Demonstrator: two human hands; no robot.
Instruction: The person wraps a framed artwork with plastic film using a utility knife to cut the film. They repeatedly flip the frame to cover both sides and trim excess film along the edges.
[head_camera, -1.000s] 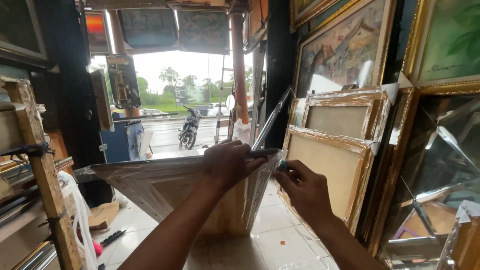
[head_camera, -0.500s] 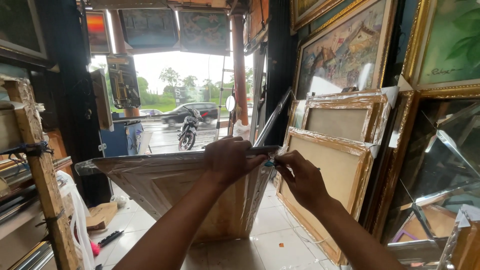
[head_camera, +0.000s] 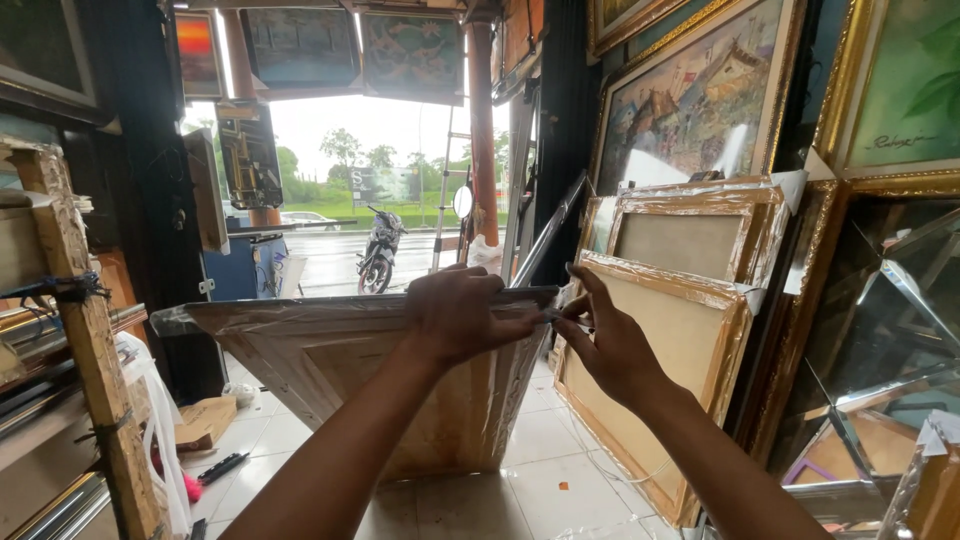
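Wrapped frame (head_camera: 350, 385) stands on the tiled floor (head_camera: 540, 470), its top edge running left to right, chest-high before the person. Left hand (head_camera: 462, 312) clamps that edge near the right corner; right hand (head_camera: 600, 345) pinches the plastic wrap at the corner itself, hands almost touching.

Two bare forearms, left hand (head_camera: 462, 312), right hand (head_camera: 607, 345), seemingly no sleeves or rings
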